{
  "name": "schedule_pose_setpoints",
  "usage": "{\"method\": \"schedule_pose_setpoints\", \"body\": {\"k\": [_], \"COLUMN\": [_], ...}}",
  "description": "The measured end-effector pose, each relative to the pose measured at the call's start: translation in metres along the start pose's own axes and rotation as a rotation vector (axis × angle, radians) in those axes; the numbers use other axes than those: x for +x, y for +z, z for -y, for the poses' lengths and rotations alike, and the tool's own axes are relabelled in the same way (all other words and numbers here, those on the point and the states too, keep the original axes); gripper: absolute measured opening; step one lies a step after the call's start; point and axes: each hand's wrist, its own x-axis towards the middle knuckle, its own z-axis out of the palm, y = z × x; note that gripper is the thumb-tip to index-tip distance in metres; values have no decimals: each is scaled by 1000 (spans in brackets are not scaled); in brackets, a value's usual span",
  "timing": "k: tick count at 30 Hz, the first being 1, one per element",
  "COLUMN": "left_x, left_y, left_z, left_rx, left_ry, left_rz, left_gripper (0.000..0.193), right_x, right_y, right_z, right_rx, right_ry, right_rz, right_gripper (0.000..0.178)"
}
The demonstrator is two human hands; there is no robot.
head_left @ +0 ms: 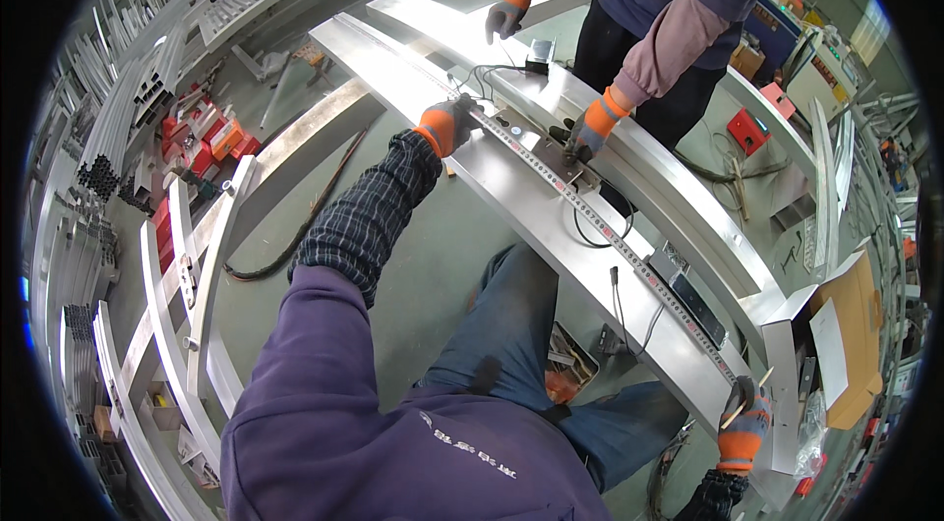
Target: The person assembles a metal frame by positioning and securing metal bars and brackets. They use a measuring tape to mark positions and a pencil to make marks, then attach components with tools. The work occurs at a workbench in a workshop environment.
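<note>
A steel tape measure (607, 231) stretches along a long silver metal beam (521, 208) in front of me. My left hand (450, 126), in a grey and orange glove, is closed on the tape at the beam's middle. At the beam's near right end, my right hand (744, 433) is closed around a thin pale stick like a pencil (737, 410), beside the tape's end. Whether it also grips the tape is hard to see. A metal plate fitting (526, 140) sits on the beam, with a co-worker's gloved hand (593, 131) on it.
Across the beam stands a co-worker (669, 20), other glove (506, 14) over a second beam (688, 197). A dark phone-like device (698, 310) and cables lie on the beam. An open cardboard box (848, 344) stands right. Curved metal pieces (211, 275) and red boxes (206, 133) are left.
</note>
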Motion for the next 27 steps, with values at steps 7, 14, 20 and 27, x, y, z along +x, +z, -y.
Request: {"method": "schedule_pose_setpoints", "body": {"k": [7,14,20,27], "left_x": [64,57,-15,-60], "left_y": [-4,14,14,53], "left_z": [75,35,-15,-16], "left_rx": [-73,-718,-640,-214], "left_ry": [-144,-649,-407,18], "left_rz": [-1,-50,-410,-440], "left_gripper": [26,44,31,29], "right_x": [24,27,37,49], "right_y": [6,16,39,44], "right_z": [12,-17,-36,-24], "right_rx": [2,-45,-86,-56], "right_ry": [50,92,54,7], "right_rz": [46,51,46,-45], "right_gripper": [42,45,46,17]}}
